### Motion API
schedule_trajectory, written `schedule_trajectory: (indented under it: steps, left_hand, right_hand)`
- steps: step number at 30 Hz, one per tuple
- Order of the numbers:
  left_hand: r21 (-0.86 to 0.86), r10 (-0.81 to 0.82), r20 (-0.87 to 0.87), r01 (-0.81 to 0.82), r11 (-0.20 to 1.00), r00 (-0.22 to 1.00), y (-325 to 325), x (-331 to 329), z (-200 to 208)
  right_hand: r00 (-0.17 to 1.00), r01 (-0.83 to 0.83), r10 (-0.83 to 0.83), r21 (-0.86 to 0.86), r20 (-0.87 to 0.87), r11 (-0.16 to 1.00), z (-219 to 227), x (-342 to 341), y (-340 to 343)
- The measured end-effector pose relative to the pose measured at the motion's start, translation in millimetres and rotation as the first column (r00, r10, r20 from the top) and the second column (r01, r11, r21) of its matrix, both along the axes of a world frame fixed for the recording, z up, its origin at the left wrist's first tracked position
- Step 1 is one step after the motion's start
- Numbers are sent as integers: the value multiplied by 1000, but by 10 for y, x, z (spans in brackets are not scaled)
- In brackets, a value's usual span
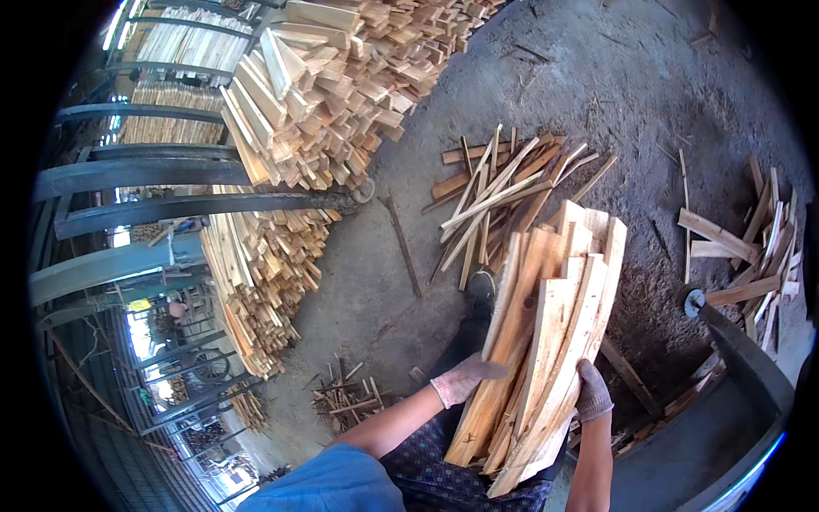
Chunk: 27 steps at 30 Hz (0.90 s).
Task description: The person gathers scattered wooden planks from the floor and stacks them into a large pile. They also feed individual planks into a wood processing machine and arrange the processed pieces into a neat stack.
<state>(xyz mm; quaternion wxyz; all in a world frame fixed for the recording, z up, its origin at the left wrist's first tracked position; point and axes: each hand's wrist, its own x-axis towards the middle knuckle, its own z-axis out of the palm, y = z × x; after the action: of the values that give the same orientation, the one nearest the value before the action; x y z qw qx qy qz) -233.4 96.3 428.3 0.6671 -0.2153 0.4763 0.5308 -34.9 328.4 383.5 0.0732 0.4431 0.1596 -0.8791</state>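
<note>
An armful of long, rough-sawn wooden boards [546,341] is held upright in front of my body, slightly tilted. My left hand [469,378], in a pale knit glove, presses against the bundle's left side. Gripping the right edge is my right hand [594,391], in a greyish glove with the fingers curled on the wood. The lower ends of the boards lie over my dark patterned apron [426,456]. Part of each hand's fingers is hidden by the boards.
Tall stacks of boards [333,94] stand at the left between metal rack bars [153,175]. Loose wood strips [503,188] lie on the concrete floor ahead, with another scrap heap [759,247] at the right. A dark metal frame [755,367] rises at lower right. My shoe [482,290] shows behind the bundle.
</note>
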Motion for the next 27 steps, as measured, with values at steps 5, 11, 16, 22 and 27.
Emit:
schedule_trajectory:
  steps: [5,11,16,22,27]
  left_hand:
    - [150,218,-124,-199,968,968,-63,-888,539]
    - [273,413,-358,-329,904,837,46,-2820,1763]
    - [247,514,-510,-455,856,689,181,-4615,3041]
    - [281,404,-841,-348,895,360,126,-6951,2721]
    - [-429,-491,-871,-454,781,-23,-125,-7626,1348]
  right_hand:
    - [986,-154,142,163,84,974,434,-1189,256]
    - [811,-379,553,552,-188,743,1559,-4052,648]
    - [527,-179,821,915,-221,361,2753,-6635,777]
    - [611,-358,567,832,552,-424,3601,-9000,754]
    - [535,-303,386,597,752,-743,2592,-9469,213]
